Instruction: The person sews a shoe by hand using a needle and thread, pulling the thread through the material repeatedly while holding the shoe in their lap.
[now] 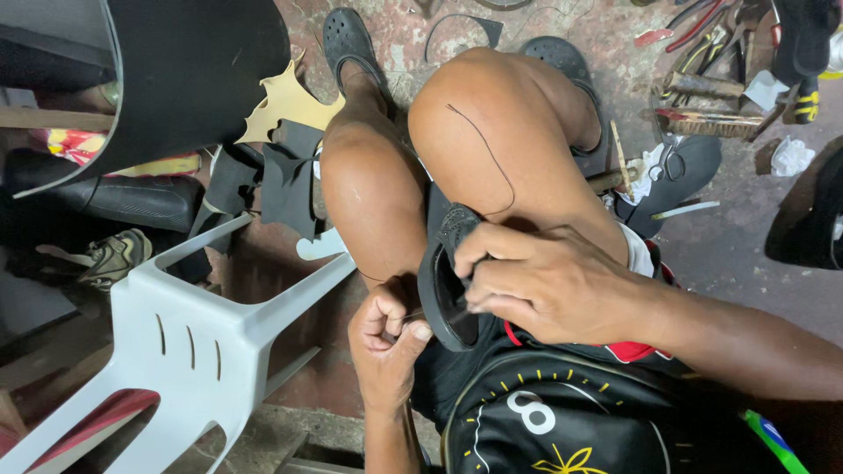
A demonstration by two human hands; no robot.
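While the black shoe (446,290) sits wedged between the person's knees at the centre of the frame, both hands are closed on it or on what runs from it. The right hand (549,290) wraps over the shoe's upper edge, fingers curled down into the opening, probably to keep it from twisting. The left hand (386,338), lower centre, is fisted with thumb pinched against forefinger, and a thin thread (421,313) seems to run from that pinch toward the shoe, so it looks like a tensioned pull, though the thread is hard to make out. Knees squeezing the shoe act as a clamp, which frees both hands.

Further out: a white plastic chair (202,342) lies tipped over at lower left, black leather scraps (281,180) and a tan cutout (285,104) sit left of the legs, and pliers and brushes (702,83) are scattered at upper right, within reach on the floor.
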